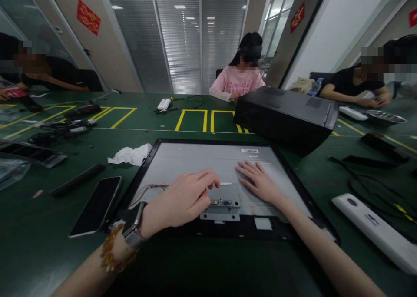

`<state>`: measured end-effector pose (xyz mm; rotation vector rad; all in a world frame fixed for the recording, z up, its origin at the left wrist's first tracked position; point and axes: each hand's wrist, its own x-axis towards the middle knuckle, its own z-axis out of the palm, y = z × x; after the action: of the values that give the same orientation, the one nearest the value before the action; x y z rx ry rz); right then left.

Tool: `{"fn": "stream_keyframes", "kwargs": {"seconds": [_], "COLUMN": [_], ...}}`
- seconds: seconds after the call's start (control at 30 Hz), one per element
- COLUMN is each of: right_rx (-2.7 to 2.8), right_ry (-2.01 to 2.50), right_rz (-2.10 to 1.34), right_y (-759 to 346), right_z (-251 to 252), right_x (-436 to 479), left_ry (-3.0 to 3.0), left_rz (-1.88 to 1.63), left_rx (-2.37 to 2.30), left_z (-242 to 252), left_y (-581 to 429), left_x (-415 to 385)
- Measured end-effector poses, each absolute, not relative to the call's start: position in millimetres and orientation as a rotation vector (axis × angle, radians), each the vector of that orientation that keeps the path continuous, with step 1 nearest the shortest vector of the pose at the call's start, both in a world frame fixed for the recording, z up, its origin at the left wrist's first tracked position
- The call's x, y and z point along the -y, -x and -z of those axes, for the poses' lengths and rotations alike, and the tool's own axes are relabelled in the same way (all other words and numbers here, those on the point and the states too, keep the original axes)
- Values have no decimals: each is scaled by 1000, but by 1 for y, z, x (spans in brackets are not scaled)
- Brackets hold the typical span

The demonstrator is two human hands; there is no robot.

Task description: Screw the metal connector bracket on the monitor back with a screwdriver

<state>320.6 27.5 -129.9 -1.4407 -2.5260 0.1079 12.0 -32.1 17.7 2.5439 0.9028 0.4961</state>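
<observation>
I see the display panel (195,158) flat on the green table (156,266), black casing (280,119) by its far right corner, phone (97,206) near its left edge; a gap parts its right edge from the white device (374,234). The right hand (260,186) lies splayed on the panel; the left hand (184,198) curls over the port bracket (221,217), whether gripping I cannot tell.

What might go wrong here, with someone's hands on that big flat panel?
The right hand lies spread on the grey panel; pressing hard might strain it. Thin coloured wires run close to the left hand, so its watch or beaded bracelet could snag them. The phone lies right beside the black frame and might get bumped if the frame shifts.
</observation>
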Motion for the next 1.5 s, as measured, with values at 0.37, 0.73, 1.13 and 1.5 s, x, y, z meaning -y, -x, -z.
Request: {"fn": "stream_keyframes", "kwargs": {"seconds": [0.37, 0.73, 1.13, 1.5], "right_rx": [2523, 2522, 2519, 2513], "right_ry": [1433, 1426, 1402, 1415], "right_rz": [-113, -102, -117, -105], "right_y": [-321, -322, -323, -322], "right_z": [131, 131, 134, 132], "right_x": [-28, -28, -30, -29], "left_ry": [-2856, -2737, -2675, -2700], "left_rz": [-387, -405, -413, -467], "left_rx": [-1250, -1170, -977, -974], "left_z": [-8, -14, -21, -14], "left_y": [-15, -14, -10, -13], "left_x": [26, 28, 30, 28]}}
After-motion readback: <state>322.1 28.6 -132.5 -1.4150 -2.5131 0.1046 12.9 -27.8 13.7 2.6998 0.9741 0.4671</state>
